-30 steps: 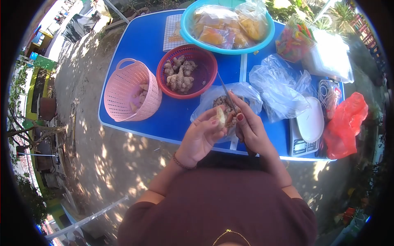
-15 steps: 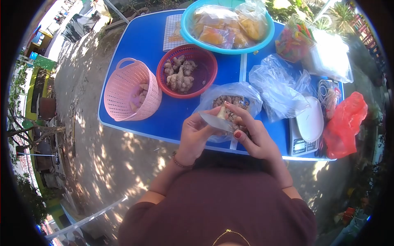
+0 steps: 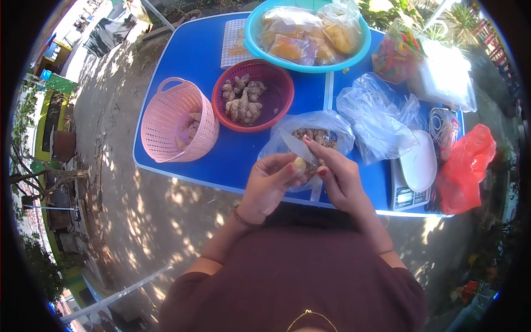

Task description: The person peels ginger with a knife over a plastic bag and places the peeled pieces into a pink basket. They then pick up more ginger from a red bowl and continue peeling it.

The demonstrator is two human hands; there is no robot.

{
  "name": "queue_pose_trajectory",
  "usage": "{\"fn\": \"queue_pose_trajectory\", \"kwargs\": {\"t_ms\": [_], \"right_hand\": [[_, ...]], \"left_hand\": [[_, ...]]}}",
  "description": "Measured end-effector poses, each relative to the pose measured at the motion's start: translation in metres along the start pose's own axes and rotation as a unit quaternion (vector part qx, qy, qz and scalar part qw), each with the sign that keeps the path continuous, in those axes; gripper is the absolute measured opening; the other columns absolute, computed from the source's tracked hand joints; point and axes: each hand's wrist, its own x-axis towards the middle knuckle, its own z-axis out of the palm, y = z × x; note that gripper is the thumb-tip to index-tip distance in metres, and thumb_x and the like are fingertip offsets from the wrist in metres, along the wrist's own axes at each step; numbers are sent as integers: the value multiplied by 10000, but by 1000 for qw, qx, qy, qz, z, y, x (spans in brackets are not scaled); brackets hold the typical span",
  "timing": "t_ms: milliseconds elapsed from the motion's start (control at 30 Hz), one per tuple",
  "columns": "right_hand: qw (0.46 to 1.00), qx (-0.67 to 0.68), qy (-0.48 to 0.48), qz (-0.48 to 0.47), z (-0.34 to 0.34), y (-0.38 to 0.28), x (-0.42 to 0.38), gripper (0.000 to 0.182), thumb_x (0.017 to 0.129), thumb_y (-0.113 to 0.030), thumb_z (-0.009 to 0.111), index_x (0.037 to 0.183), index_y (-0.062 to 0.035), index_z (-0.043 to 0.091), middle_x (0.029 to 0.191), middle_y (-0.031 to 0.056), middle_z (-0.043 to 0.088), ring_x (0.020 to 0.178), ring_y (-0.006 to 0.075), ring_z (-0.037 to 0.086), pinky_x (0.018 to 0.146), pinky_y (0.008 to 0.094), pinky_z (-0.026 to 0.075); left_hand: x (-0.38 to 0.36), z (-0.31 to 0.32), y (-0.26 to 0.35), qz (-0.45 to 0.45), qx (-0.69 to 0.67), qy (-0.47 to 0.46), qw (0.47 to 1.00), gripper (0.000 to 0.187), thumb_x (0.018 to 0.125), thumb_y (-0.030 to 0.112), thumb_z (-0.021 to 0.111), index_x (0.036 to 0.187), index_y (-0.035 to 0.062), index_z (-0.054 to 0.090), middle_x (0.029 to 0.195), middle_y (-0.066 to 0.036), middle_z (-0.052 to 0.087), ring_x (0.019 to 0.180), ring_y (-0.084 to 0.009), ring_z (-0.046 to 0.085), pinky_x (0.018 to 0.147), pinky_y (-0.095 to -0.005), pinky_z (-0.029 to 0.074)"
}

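Blue tabletop [image 3: 182, 61] outdoors, ground [image 3: 124, 182] around it dappled with sun. Nearest, the two hands at work: left hand [image 3: 271, 180] pinches a pale piece [image 3: 300, 164], probably ginger, between thumb and fingers, over the near side of a clear bag [image 3: 342, 126]. Right hand [image 3: 343, 180] grasps a knife [image 3: 296, 145], handle hidden by the fingers, blade slanting close by the piece; cannot tell whether the edge touches it.

Judgement on the blade work: short, shallow strokes suit so small a piece. Pinch firmly, since a rounded surface could turn; left fingertips best tucked clear of the edge. Working over the bag should let trimmings drop onto the brown scraps [image 3: 318, 135] inside.

Farther left: pink basket [image 3: 207, 138] with a few pale pieces; red basket [image 3: 285, 102] beside it, knobbly ginger [image 3: 243, 108] on its left side. Right: scale [image 3: 404, 197], red bag [image 3: 470, 166] beside it. Farthest: teal basin [image 3: 332, 68], bagged yellow food within.
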Motion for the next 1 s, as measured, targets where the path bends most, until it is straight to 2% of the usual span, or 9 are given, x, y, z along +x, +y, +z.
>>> {"fn": "queue_pose_trajectory", "kwargs": {"t_ms": [100,167,367,467,567,767,867,967,1000], "right_hand": [[993,113,-10,24,-1,-5,0,520,867,-136,571,1364,-76,427,1112,150,613,770,327,638,579,345,495],[991,111,-31,61,-6,-13,0,495,879,-135,561,1350,-64,428,1176,159,595,823,346,641,609,356,505],[996,-93,12,2,3,-3,-3,439,890,-144,548,1308,-60,444,1126,188,607,817,358,637,647,381,511],[999,-4,37,-25,4,-1,1,420,884,-146,555,1285,-64,460,1089,187,618,807,352,640,613,373,509],[998,65,8,16,0,-11,0,406,881,-153,560,1269,-68,475,1073,177,624,794,344,642,588,370,505],[994,-96,36,-38,6,-1,-2,436,871,-154,572,1286,-68,468,995,169,630,730,337,632,558,368,495],[996,-67,47,-42,11,4,-1,415,911,-183,539,1302,-68,460,894,140,622,633,291,616,510,359,475],[986,153,37,47,14,7,-2,397,964,-249,469,1307,-49,452,821,99,595,511,176,545,453,289,433],[969,232,33,84,13,7,-2,402,978,-269,447,1310,-41,447,806,89,587,482,140,521,438,265,419]], "left_hand": [[0,4,1,4,-4,17,1000,264,845,115,677,1070,2,600,970,-111,662,795,-171,663,677,-234,549],[0,5,1,10,12,14,1000,263,841,115,681,1061,-3,597,962,-110,661,789,-171,664,679,-235,552],[-4,4,-1,-6,40,6,999,268,848,65,672,1097,-6,602,954,-93,658,820,-149,633,699,-265,517],[-3,4,-3,2,23,15,1000,272,846,66,674,1095,-11,601,942,-89,659,808,-145,632,700,-261,513],[-2,16,4,9,37,49,998,244,823,91,699,1028,2,600,916,-83,664,760,-163,658,655,-241,540],[-3,9,3,1,68,22,997,285,859,88,665,1126,14,598,876,-57,648,688,-75,552,572,-205,406],[0,7,6,-4,83,32,996,304,858,87,665,1148,27,594,862,-47,648,661,-58,523,565,-191,384],[2,6,11,-30,87,14,996,323,857,86,665,1165,30,585,876,-38,645,651,-44,498,562,-183,368],[3,6,12,-26,77,13,997,322,844,75,676,1148,15,586,903,-43,646,698,-50,527,603,-183,404]]}}
